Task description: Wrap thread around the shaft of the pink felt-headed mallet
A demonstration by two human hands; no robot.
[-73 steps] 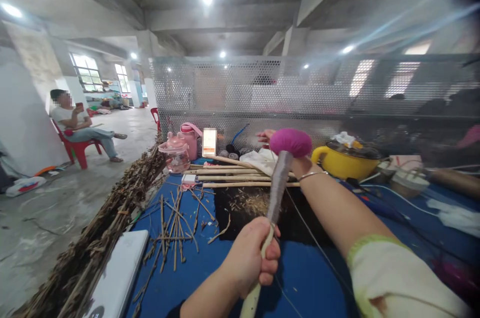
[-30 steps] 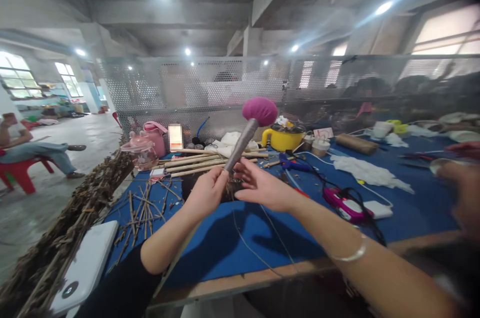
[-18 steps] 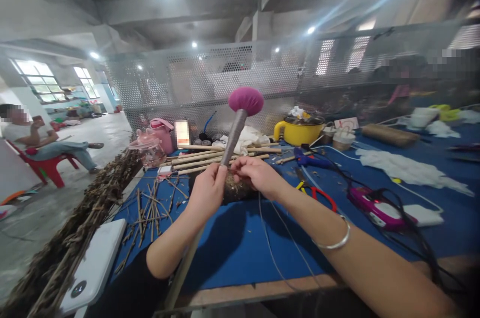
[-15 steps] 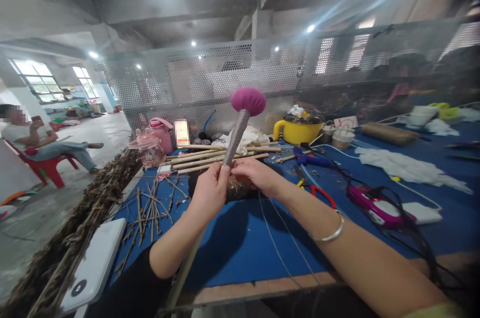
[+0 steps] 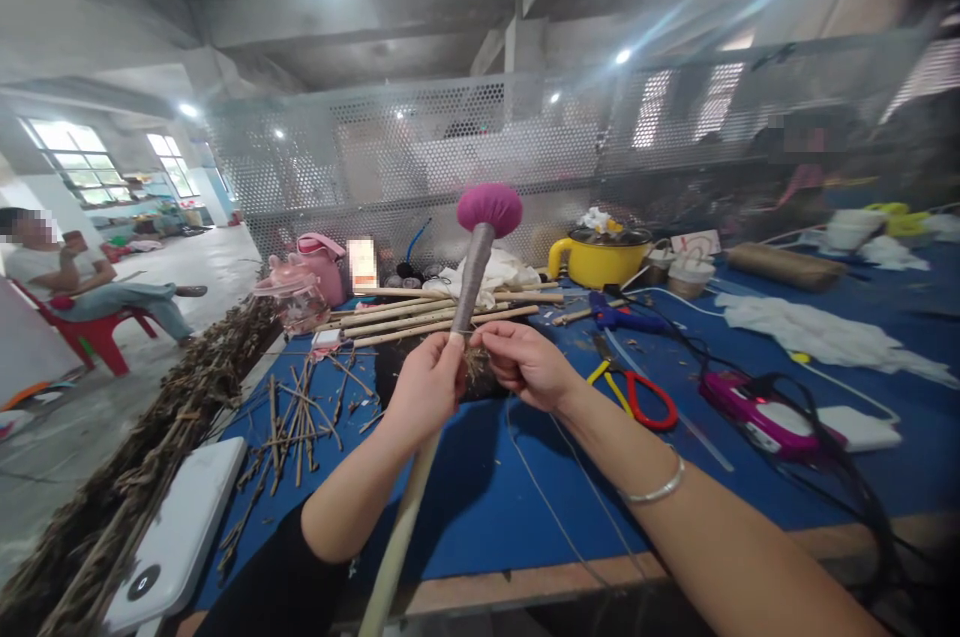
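Observation:
My left hand (image 5: 426,375) is wrapped round a pale wooden stick (image 5: 403,542), just below a length of it bound in grey thread (image 5: 475,277). At the top of the stick is a round head covered in magenta cloth (image 5: 489,207). Beside the stick my right hand (image 5: 529,362) pinches the thin thread near the lower end of the binding. Loose strands of thread (image 5: 547,502) hang below my right hand over the blue table cover. The stick leans, its head up and away from me and its bottom end toward me.
Thin twigs (image 5: 304,417) and pale sticks (image 5: 442,325) lie left and behind. Scissors with red and yellow handles (image 5: 651,407), a blue glue gun (image 5: 626,315), a magenta device (image 5: 750,415) with cables and a yellow pot (image 5: 606,262) stand right. A seated person (image 5: 97,272) is far left.
The stick has shifted slightly left and down, with more of its lower end showing. My right hand has curled its fingers and moved a little away from the stick, uncovering the scissors.

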